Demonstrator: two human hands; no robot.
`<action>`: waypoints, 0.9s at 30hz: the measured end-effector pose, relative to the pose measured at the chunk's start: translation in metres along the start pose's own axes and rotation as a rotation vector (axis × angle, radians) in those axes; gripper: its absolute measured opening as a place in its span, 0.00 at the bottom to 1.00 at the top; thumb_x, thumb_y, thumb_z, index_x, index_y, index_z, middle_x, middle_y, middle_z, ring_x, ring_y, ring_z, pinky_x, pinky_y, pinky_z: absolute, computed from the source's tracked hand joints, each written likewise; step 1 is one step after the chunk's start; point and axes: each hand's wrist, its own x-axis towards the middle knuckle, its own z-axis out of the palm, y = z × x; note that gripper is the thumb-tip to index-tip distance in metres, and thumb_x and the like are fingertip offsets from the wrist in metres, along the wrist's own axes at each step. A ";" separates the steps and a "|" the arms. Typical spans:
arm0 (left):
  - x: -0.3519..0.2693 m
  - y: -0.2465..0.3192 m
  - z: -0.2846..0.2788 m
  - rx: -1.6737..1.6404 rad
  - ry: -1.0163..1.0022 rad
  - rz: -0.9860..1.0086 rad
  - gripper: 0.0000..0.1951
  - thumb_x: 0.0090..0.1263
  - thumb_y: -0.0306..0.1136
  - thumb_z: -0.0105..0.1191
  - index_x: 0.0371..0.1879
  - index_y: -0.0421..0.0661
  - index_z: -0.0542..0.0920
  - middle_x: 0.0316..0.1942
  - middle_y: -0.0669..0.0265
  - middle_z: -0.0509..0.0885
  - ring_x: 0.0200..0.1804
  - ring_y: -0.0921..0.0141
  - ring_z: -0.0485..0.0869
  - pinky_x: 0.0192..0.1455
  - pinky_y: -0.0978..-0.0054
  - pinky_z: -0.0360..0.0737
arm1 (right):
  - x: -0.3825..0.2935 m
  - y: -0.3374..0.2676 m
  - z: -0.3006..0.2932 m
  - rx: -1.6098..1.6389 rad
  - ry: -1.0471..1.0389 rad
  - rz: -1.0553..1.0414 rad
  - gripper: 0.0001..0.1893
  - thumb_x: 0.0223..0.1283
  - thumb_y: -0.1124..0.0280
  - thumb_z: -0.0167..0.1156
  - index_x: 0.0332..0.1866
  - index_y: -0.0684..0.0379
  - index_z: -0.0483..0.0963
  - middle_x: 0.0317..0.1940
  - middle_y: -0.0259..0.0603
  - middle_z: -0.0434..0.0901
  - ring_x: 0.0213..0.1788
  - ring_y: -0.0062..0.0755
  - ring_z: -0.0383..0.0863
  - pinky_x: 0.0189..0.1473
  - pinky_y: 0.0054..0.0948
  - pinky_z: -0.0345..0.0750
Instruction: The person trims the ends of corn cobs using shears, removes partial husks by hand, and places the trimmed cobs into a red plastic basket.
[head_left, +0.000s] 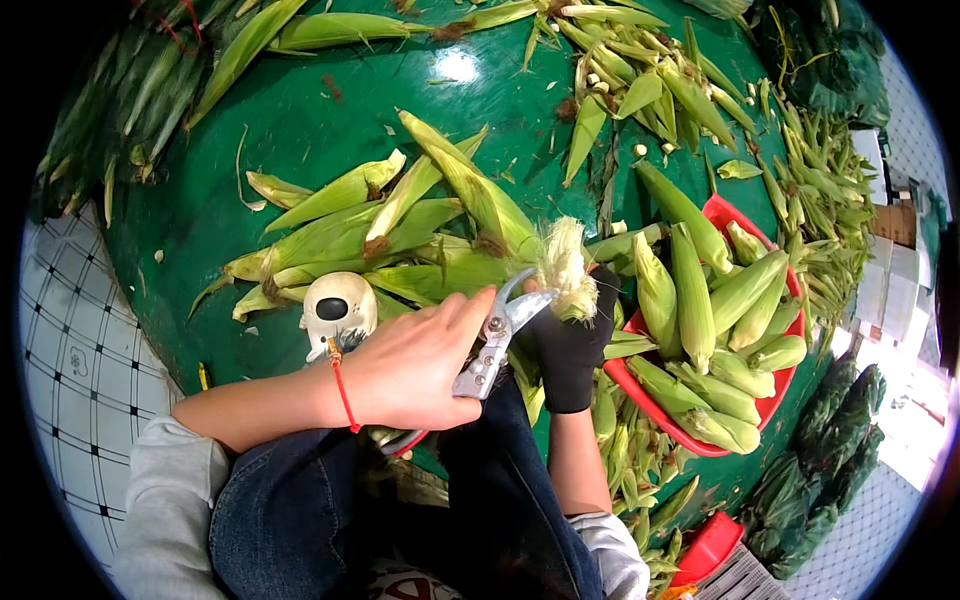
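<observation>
My left hand (420, 352), bare with a red cord bracelet, grips metal pruning shears (491, 345). Their curved blades are apart, close beside a pale, silky piece of corn (568, 274). That piece is in my right hand (570, 352), which wears a black glove; part of the grip is hidden behind the corn. Beyond my hands, several green corn ears in husk (322, 244) lie in a loose pile. To the right, a red plastic basin (796, 300) holds several husked-in ears with cut ends. A white rounded object with a black oval patch (341, 311) stands by my left wrist.
Stripped husks and cut bits (637, 75) lie on the green surface (315, 135) at the back. More husks (832, 210) are heaped at right. Dark green bags (817, 457) and a red container (709, 547) stand lower right. Bundled corn (142, 97) lies at upper left.
</observation>
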 end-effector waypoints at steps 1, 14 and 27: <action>-0.001 0.000 0.000 -0.001 0.004 0.012 0.44 0.48 0.38 0.58 0.64 0.32 0.54 0.44 0.45 0.72 0.45 0.48 0.77 0.49 0.59 0.75 | 0.000 -0.002 0.000 0.005 -0.007 0.006 0.27 0.37 0.65 0.75 0.42 0.66 0.71 0.35 0.46 0.73 0.38 0.46 0.75 0.41 0.35 0.73; -0.004 -0.005 0.003 -0.092 0.036 0.035 0.42 0.49 0.37 0.57 0.62 0.28 0.54 0.44 0.43 0.71 0.44 0.46 0.77 0.48 0.58 0.75 | -0.007 -0.010 0.004 -0.034 0.019 -0.059 0.24 0.39 0.70 0.75 0.41 0.62 0.69 0.34 0.40 0.73 0.36 0.34 0.73 0.40 0.30 0.72; -0.019 -0.001 0.001 -0.095 0.104 -0.081 0.42 0.47 0.37 0.58 0.61 0.28 0.58 0.43 0.44 0.73 0.44 0.48 0.78 0.47 0.60 0.76 | -0.018 -0.021 0.010 -0.092 0.009 -0.175 0.24 0.37 0.72 0.74 0.40 0.63 0.69 0.33 0.41 0.71 0.35 0.34 0.72 0.39 0.30 0.72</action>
